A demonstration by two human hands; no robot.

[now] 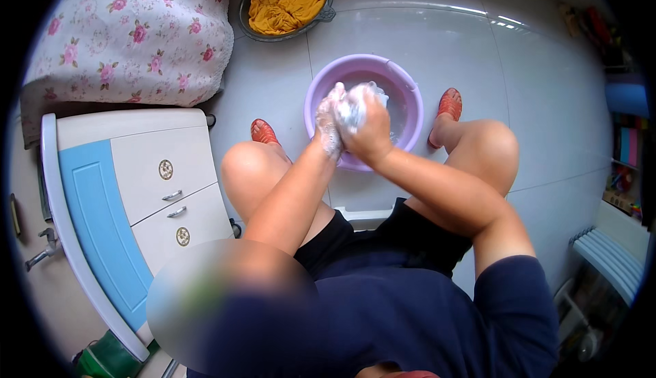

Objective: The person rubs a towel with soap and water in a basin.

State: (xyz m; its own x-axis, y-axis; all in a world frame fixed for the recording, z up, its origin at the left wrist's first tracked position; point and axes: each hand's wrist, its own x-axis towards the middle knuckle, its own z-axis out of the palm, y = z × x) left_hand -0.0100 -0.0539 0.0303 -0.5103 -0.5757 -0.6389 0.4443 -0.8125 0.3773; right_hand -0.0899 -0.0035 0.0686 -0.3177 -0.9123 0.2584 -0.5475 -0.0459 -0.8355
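Note:
Over a round purple plastic basin [311,117] on the floor, both my hands are pressed together and covered in white suds. My right hand [370,129] is closed on a wet, soapy light-coloured cloth [352,116], blurred by motion. My left hand [329,119] lies against the same cloth from the left, its fingers pointing away from me; how far they grip it is hard to see. A pale, wet part of the cloth shows beyond my right hand. Greyish water [400,106] with some foam stands in the basin.
A dark oval basin [328,14] holding yellow cloth [287,4] stands beyond on the tiled floor. At left are a white and blue cabinet [164,147] and a floral cover [138,35]. My knees flank the purple basin; shelves and a pale blue radiator-like slatted object [607,260] are at right.

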